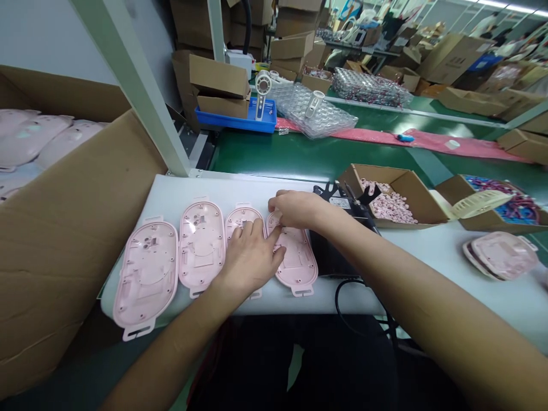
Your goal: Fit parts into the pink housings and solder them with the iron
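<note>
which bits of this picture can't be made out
Head view:
Third pink shell from left: middle covered by left hand.
Whatever the right hand may hold: hidden by the hand itself.
Print on the white label: too small.
Large cardboard box: cut off by the left edge.

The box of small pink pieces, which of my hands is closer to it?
Right. Your right hand is left of the box, with black equipment partly between; your left hand is farther left, over a pink shell.
</note>
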Motion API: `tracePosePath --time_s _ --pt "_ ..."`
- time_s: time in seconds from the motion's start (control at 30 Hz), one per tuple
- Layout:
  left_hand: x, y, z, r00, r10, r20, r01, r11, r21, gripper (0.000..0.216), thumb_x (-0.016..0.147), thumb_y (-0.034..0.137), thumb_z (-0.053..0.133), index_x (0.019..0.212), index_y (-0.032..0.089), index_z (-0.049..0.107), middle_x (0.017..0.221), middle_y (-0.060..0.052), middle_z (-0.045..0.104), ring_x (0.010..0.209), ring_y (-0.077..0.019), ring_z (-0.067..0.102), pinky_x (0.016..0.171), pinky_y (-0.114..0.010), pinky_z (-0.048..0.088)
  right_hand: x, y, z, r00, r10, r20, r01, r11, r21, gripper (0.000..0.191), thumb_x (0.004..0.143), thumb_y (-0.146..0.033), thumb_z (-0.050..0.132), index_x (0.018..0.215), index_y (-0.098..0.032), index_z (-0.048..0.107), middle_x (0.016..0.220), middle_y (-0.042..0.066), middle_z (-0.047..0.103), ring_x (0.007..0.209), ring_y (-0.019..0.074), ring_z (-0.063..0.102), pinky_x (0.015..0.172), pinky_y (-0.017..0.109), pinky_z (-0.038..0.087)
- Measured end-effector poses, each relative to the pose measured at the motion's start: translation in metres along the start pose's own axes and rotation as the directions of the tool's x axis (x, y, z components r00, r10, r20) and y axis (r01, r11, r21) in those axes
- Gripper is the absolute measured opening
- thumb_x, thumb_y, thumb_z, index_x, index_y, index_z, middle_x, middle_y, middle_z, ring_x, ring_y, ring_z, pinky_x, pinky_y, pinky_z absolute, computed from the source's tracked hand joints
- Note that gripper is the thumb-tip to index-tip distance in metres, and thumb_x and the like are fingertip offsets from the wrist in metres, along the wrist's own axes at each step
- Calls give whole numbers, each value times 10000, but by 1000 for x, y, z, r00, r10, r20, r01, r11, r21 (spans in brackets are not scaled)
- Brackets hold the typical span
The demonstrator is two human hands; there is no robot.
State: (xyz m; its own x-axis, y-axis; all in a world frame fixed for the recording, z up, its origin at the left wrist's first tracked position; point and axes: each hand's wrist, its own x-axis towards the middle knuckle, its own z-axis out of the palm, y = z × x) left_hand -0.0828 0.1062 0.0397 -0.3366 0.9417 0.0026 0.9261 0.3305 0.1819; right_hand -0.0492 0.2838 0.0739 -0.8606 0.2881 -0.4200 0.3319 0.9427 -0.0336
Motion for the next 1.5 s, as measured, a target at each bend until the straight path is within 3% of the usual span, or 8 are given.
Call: tracePosePath --time_s 0.17,0.3,0.4,0.77,1.1,1.27,1.4,1.5 --pt "-28 -3 -20 992 -69 -102 12 881 -473 513 1029 337 415 1538 271 398 1161 -112 568 1066 -283 550 976 -482 453 -31 -15 -11 978 13 -206 -7 999 31 424 908 -174 564 1319 -263 610 1355 103 609 1011 256 681 829 365 522" --pt "-64 -11 -31 997 -70 6 18 163 -986 626 994 239 430 1585 301 236 1208 -71 595 970 -181 596 932 -354 499 -83 -43 -14 788 -108 -606 363 876 317 286 991 -237 493 1235 -244 641 1168 59 696 941 192 670 835 326 541" --pt "-81 -16 -29 994 3 112 111 -168 -979 764 922 186 512 1610 256 187 1265 -94 609 1154 -211 587 1024 -360 471 -112 -65 -5 759 -308 -573 561 756 336 207 995 -266 545 1136 -277 697 1165 58 663 1016 193 645 886 336 552" --pt "-119 -40 -30 985 5 171 162 -348 -923 973 655 52 477 1579 311 319 1514 -66 496 1304 -237 532 984 -360 507 -119 -102 17 701 -482 -526 621 775 116 215 1003 -181 531 1110 -283 687 1224 66 640 1020 214 617 830 390 560" --pt "-144 -56 -24 983 -167 81 43 -218 -975 416 911 270 653 1326 252 640 1207 -89 703 937 -176 664 826 -319 541 -110 -130 20 767 -284 -575 616 577 537 168 1003 -230 573 1090 -314 689 990 32 662 916 162 642 769 292 552" --pt "-147 -59 -23 827 -428 -364 -222 346 -912 145 946 282 694 1056 205 751 920 -42 762 819 -152 707 699 -255 573 -103 -141 19 785 -303 -540 611 523 595 140 989 -250 607 1059 -297 719 994 14 714 894 138 666 781 259 544" --pt "-145 -74 -23 613 -242 -752 -321 793 -518 149 929 139 697 1045 213 753 946 -25 773 839 -140 725 761 -266 601 -85 -149 16 896 -210 -390 443 410 797 184 949 -389 675 1085 -285 743 993 13 750 900 150 695 808 267 561" --pt "-144 -93 -32 651 -192 -734 -235 869 -435 169 943 208 696 1106 216 742 985 -30 777 862 -156 733 817 -292 611 -57 -148 11 928 -187 -321 367 318 874 268 873 -458 747 1032 -242 756 967 24 763 889 177 712 820 300 571"
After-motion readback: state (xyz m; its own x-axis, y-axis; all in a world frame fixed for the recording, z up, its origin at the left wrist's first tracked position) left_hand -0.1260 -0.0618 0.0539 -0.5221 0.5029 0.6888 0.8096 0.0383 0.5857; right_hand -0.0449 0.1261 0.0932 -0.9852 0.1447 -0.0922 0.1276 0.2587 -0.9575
